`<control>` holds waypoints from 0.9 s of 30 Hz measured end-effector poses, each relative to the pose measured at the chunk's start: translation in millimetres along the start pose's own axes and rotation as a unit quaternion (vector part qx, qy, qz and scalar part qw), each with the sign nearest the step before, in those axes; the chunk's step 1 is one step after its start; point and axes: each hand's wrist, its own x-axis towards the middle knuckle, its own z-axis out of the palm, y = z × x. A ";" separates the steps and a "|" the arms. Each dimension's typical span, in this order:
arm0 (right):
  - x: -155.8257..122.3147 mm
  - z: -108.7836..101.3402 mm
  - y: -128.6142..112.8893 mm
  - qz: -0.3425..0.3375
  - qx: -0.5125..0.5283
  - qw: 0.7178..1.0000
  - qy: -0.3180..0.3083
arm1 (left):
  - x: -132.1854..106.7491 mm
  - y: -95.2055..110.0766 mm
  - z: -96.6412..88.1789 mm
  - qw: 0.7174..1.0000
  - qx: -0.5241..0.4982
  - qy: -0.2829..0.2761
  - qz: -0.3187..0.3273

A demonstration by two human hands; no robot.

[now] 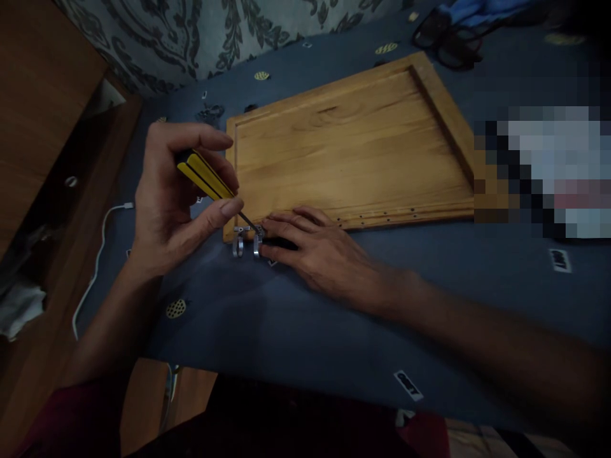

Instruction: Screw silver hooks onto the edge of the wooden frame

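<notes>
My left hand (174, 194) is closed round a screwdriver (207, 178) with a yellow and black handle, its thin tip angled down to the right. The tip meets a small metal clamp (258, 240) at the near left corner of a wooden tray (353, 146). A second metal clamp (238, 243) sits just left of it. My right hand (315, 251) lies on the blue cloth beside the clamps, fingers pressed together against the tray's front edge and a dark part under them.
The tray rests on a blue patterned bedcover (296, 318). A white cable (98, 254) runs down the left side by a wooden cabinet (42, 127). Dark glasses (446, 41) lie beyond the tray. A blurred patch covers the right edge.
</notes>
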 end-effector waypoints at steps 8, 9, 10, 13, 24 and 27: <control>0.0 1.0 -0.4 -0.001 -0.004 1.000 0.011 | -0.7 -8.6 -3.7 0.997 0.024 0.073 -0.022; 0.0 0.9 -0.3 0.000 -0.005 1.000 0.008 | -0.1 -8.1 -3.9 0.997 0.010 0.068 -0.030; -0.1 0.8 -0.2 0.001 -0.007 1.000 0.005 | 0.6 -7.2 -3.9 0.997 -0.005 0.064 -0.031; -0.1 0.6 0.1 -0.002 -0.009 1.000 0.007 | 1.8 -3.0 -2.4 0.998 -0.027 0.047 -0.016; 1.2 -1.6 -1.4 0.002 -0.002 1.000 0.007 | -2.7 -3.7 -3.9 0.997 0.068 0.035 0.000; 0.7 -0.8 -0.9 -0.001 -0.010 1.000 0.007 | -1.7 -12.3 -6.9 0.994 0.096 0.044 0.034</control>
